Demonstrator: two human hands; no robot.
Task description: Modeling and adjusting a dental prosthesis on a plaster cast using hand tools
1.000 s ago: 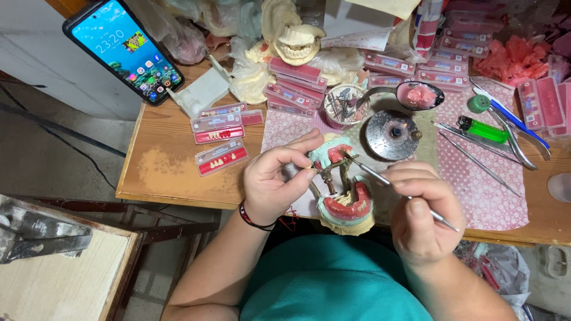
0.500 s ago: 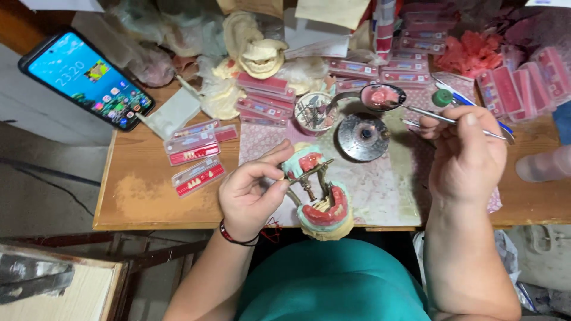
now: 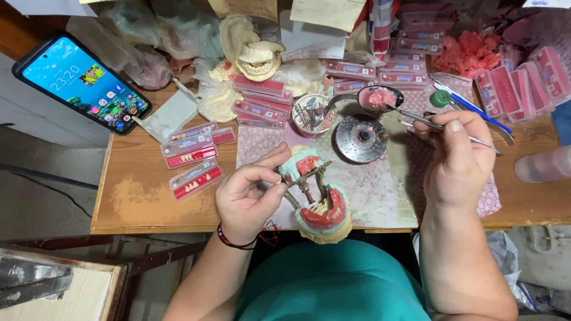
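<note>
- Nearest the teal-shirted body, at the table's front edge, the left hand [image 3: 250, 199] pinched a hinged metal dental articulator [image 3: 314, 199] between thumb and fingers; it carried two pale green plaster casts with glossy pink wax rims, the lower one overhanging the edge.
- Beside it, the right hand [image 3: 458, 163] was closed around a thin steel wax instrument [image 3: 443, 128], its tip reaching into a metal ladle of pink wax [image 3: 380, 98].
- Against half a second before, that hand had risen a little and the tip had entered the ladle; the left hand's grip stayed the same.
- Between the hands stood one round metal burner [image 3: 361, 138] on a speckled pink mat [image 3: 380, 190].
- Left of the mat lay three flat cards of artificial teeth [image 3: 191, 157] on the bare wooden table [image 3: 137, 202].
- Just past the burner stood one cup of burs [image 3: 310, 113].
- Farther back were stacked pink tooth cards, crumpled plastic bags, one cream plaster denture model [image 3: 259, 59] and one smartphone [image 3: 83, 83] with a lit screen.
</note>
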